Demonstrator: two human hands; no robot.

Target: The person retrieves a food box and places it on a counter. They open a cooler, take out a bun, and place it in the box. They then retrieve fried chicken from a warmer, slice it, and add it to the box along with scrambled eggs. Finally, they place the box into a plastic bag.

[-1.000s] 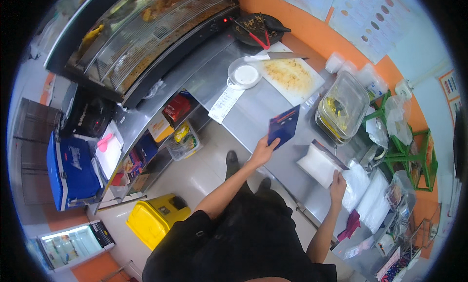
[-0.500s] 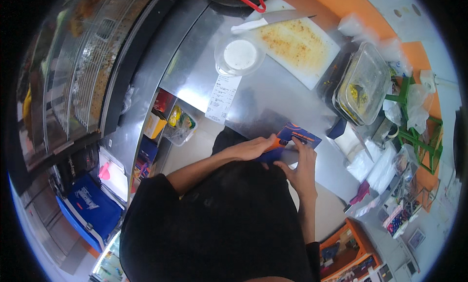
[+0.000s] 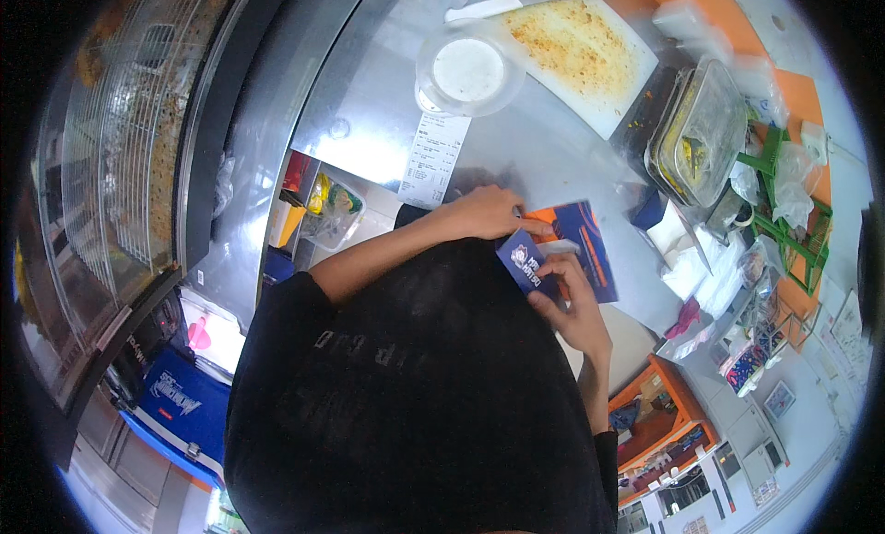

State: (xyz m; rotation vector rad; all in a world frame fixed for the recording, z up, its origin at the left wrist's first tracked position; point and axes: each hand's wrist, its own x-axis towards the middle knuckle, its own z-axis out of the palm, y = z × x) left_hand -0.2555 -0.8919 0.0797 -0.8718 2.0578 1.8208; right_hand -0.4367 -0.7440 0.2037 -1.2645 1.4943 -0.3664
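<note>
A dark blue and orange printed cardboard box point(image 3: 588, 248), partly folded with a flap raised, is at the counter's near edge, close to my body. My left hand point(image 3: 493, 213) grips its left side, fingers bent over the orange part. With thumb and fingers, my right hand point(image 3: 573, 303) pinches the blue flap at the near side. Left of the box, a long paper receipt point(image 3: 433, 165) lies on the steel counter point(image 3: 544, 165). A round clear container with a white disc-shaped inside or lid point(image 3: 468, 71) stands at the receipt's far end.
A stained white cutting board point(image 3: 590, 64) lies at the back, a white-handled knife point(image 3: 481, 8) beside it. Lidded clear food containers point(image 3: 705, 137) stand at the right. Nearer are plastic bags point(image 3: 724, 280) and a green rack point(image 3: 779, 183). A wire-racked glass cabinet point(image 3: 138, 119) borders the left.
The box has turned and its blue flap now stands out toward me. My left hand moved up and over its left side; my right hand has closed on the flap. The view shifted slightly.
</note>
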